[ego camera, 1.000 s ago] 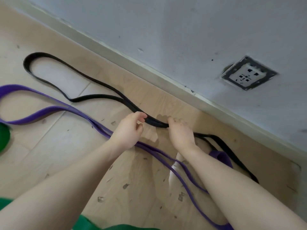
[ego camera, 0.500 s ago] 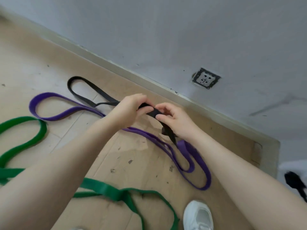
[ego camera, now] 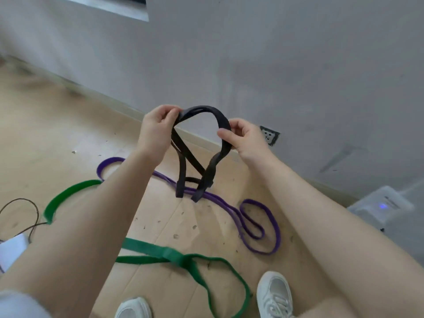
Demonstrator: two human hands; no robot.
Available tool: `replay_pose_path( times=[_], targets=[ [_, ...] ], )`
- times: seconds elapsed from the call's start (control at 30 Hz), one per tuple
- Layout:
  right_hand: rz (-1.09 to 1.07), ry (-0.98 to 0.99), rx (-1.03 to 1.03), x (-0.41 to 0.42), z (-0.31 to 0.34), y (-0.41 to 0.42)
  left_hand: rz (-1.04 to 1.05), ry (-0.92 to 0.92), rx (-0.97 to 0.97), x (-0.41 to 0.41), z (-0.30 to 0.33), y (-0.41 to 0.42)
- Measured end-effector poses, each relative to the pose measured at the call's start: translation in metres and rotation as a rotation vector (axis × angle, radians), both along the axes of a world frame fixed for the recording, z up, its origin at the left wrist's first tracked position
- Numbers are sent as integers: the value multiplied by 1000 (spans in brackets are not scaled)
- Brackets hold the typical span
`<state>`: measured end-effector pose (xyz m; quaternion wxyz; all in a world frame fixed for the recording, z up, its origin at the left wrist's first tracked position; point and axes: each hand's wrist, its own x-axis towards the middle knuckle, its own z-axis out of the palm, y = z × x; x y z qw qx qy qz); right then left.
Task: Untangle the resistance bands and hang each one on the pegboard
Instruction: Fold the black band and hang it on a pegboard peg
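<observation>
Wood-look floor point(ego camera: 57, 134) beside a grey wall point(ego camera: 275, 65).
Left hand point(ego camera: 156, 127) and right hand point(ego camera: 245, 138), apart, each pinch the flat black rubber resistance band point(ego camera: 218, 118), lifted above the purple loop band point(ego camera: 259, 223) and green flat band point(ego camera: 160, 251).

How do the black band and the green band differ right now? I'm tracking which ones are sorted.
The black band is lifted off the floor, pinched by the left hand and right hand; the green band lies on the floor, untouched. The black one hangs gathered in several strands; the green one sprawls wide, with a twist near its middle. The green looks broader. Both are flat loops, neither hung yet.
</observation>
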<state>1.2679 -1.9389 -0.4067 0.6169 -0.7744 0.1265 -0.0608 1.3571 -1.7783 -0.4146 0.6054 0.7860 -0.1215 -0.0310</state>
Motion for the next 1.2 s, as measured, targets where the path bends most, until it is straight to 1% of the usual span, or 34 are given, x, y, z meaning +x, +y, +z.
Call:
replay_pose_path(
  times=[0.03, 0.1, 0.13, 0.17, 0.2, 0.23, 0.3, 0.33, 0.37, 0.43, 0.5, 0.6, 0.67, 0.73, 0.83, 0.87, 0.93, 1.07, 1.13, 1.2],
  targets=[
    [5, -2, 25, 1, 12, 8, 16, 16, 69, -4, -7, 6],
    [20, 52, 46, 2, 28, 25, 41, -39, 210, -21, -15, 13],
    [9, 96, 66, 2, 31, 32, 76, -53, 225, -34, -17, 15],
    [-20, 145, 94, 3, 32, 37, 112, -23, 201, -49, -20, 14],
    [-57, 188, 126, 2, 32, 42, 126, 64, 143, -66, -20, 14],
    [-96, 226, 152, 0, 30, 46, 103, 192, 56, -81, -20, 15],
    [-155, 284, 164, -6, 25, 53, -22, 440, -84, -103, -20, 17],
    [-169, 303, 164, -8, 22, 56, -101, 491, -110, -110, -18, 18],
    [-175, 313, 178, -10, 19, 58, -164, 482, -109, -113, -15, 20],
    [-177, 319, 220, -13, 14, 64, -195, 423, -114, -117, -10, 23],
    [-147, 304, 227, -15, 11, 66, -147, 425, -156, -118, -7, 25],
    [-24, 250, 190, -23, 6, 62, -78, 434, -169, -117, -5, 29],
    [15, 249, 120, -35, -1, 56, -9, 474, -252, -112, -5, 32],
    [54, 285, 47, -51, -14, 51, 78, 553, -374, -105, -5, 35],
    [230, 380, -37, -71, -35, 55, 136, 618, -492, -100, -6, 34],
    [247, 388, -45, -74, -42, 59, 145, 625, -518, -99, -6, 33],
    [249, 353, 7, -75, -50, 65, 150, 630, -563, -98, -4, 31],
    [243, 307, 189, -72, -53, 66, 168, 629, -634, -93, -3, 31],
    [264, 356, 273, -74, -48, 55, 224, 638, -664, -87, -6, 35],
    [312, 425, 265, -77, -43, 40, 327, 679, -718, -79, -12, 42]
  ],
)
